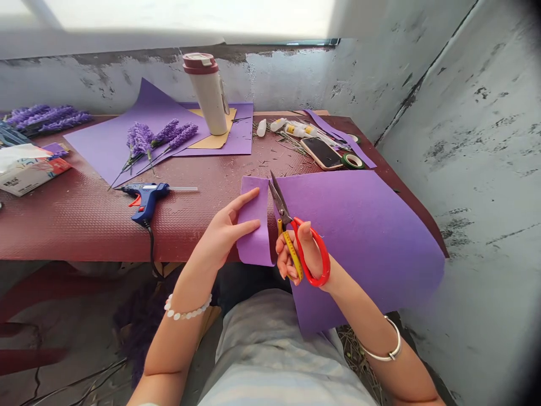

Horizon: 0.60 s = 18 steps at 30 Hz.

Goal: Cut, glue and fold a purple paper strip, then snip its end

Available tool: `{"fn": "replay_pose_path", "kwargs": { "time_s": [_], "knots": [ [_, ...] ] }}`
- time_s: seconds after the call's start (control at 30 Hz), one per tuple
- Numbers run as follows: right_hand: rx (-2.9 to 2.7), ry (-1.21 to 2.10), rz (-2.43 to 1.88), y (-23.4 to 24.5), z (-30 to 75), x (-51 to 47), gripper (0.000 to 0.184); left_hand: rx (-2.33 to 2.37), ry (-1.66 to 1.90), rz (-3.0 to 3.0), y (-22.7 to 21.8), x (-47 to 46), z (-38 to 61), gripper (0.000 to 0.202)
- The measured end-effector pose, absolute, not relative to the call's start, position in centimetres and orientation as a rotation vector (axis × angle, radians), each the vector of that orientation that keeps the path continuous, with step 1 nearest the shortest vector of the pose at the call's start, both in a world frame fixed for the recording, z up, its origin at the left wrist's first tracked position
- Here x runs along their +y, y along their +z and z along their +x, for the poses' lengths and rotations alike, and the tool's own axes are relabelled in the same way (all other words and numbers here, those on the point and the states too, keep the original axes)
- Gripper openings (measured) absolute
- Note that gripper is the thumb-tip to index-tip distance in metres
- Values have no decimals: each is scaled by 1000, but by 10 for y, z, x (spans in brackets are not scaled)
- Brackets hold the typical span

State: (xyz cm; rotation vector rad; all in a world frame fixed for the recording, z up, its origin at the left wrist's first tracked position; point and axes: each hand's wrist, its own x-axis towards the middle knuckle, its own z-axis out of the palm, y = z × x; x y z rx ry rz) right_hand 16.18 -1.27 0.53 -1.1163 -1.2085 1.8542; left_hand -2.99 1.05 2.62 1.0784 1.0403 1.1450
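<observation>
My left hand (222, 231) is on a light purple strip of paper or felt (256, 248), thumb and forefinger stretched over its face, the other fingers hidden beneath. The strip lies near the table's front edge, its lower end bent. My right hand (302, 251) holds red-handled scissors (281, 206), blades slightly apart and pointing away from me. The tips are over the gap between the strip and a large purple sheet (363, 225). A yellow tape measure (293, 256) is also in my right hand, against the handles. The large sheet lies under my right forearm and hangs over the table edge.
A blue glue gun (147, 200) lies left on the dark red table (97, 237). Behind are purple flower sprigs (158, 138), a tumbler (207, 96) and a tissue box (31, 169). A phone (321, 152), green tape (353, 162) and small bottles (296, 129) lie back right.
</observation>
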Motion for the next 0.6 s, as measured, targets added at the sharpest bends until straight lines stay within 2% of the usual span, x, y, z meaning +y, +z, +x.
{"fn": "replay_pose_path", "kwargs": {
  "time_s": [0.43, 0.6],
  "knots": [
    [-1255, 1827, -1095, 1, 159, 2, 88, 1011, 1171, 1200, 9, 0, -26, 76],
    [-1265, 1936, -1052, 2, 161, 16, 90, 1068, 1145, 1262, 9, -2, -29, 74]
  ]
}}
